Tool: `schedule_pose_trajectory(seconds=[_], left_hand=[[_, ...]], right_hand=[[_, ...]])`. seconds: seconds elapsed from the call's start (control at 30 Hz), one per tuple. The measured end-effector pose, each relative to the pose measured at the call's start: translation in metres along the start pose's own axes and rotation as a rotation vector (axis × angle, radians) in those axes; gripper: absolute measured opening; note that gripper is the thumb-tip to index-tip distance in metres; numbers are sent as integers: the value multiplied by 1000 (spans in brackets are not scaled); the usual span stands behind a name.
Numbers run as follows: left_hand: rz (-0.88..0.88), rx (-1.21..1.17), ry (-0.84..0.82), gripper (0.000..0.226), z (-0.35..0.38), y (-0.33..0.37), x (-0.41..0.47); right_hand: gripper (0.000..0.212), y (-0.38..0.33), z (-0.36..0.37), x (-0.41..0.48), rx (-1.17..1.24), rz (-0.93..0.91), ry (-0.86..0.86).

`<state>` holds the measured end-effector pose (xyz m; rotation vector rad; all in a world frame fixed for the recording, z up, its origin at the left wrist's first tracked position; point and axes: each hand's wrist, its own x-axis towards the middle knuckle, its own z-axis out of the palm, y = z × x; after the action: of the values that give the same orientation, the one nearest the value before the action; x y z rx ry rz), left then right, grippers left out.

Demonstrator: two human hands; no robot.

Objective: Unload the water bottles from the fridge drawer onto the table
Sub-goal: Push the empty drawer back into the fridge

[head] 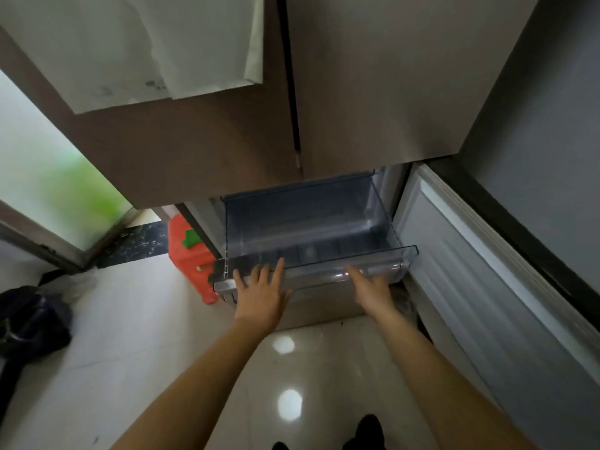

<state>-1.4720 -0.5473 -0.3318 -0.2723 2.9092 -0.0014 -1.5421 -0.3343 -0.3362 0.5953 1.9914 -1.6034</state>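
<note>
Fingers (280,267) on drawer (328,278) (red stool (187,258) beside)

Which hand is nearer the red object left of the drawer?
Left. The left hand is at the drawer front beside the red object; right hand is farther right.

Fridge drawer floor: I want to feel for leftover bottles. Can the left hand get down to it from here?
Probably yes. The left hand lies with straight fingers on the front rim of the pulled-out fridge drawer, whose top is open; nothing visible stands between hand and floor.
</note>
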Motion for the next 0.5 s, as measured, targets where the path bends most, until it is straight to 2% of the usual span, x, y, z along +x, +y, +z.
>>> schedule_pose_trajectory(seconds=[0.1,0.27,0.37,0.5], left_hand=[[-104,16,-3,54,6,9,13],[-155,80,73,27,16,15,33],[-62,108,185,18,29,10,40],[16,104,285,30,33,-2,49]], right_hand=[[77,-15,10,21,218,133,-164],[51,-29,16,38,251,108,-117],[50,-34,12,47,275,115,-117],[55,-30,16,55,273,73,-105]])
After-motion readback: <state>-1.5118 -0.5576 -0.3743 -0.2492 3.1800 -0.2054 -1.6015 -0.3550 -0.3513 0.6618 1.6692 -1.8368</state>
